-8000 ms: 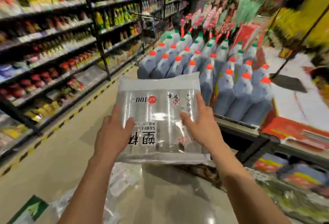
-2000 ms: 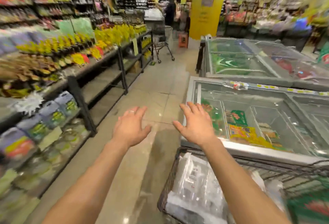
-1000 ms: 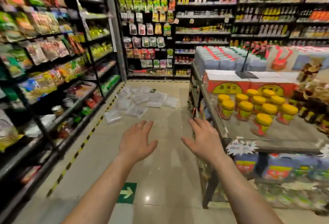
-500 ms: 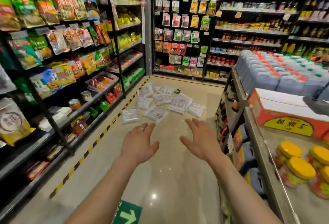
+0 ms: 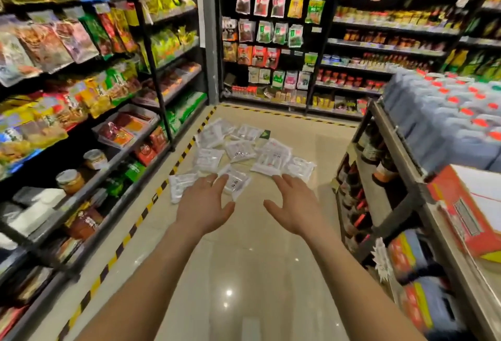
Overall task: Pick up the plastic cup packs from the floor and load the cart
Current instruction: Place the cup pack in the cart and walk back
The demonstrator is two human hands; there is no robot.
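Several clear plastic cup packs (image 5: 241,149) lie scattered flat on the beige aisle floor ahead, near the far shelves. My left hand (image 5: 203,205) and my right hand (image 5: 294,204) are stretched out in front of me, palms down, fingers spread and empty. Both hands are well short of the packs and high above the floor. The nearest pack (image 5: 235,182) shows just past my left fingertips. The cart is out of view.
Stocked shelves (image 5: 89,113) line the left side behind a yellow-black floor stripe (image 5: 173,170). A metal display rack (image 5: 401,167) with blue jugs (image 5: 444,121) and a red box (image 5: 466,205) stands on the right. More shelves (image 5: 298,42) close the aisle's far end.
I turned away from the cart, where the held pack was left, and walked down the aisle. The packs on the floor are nearer now. Both hands stay empty and outstretched.
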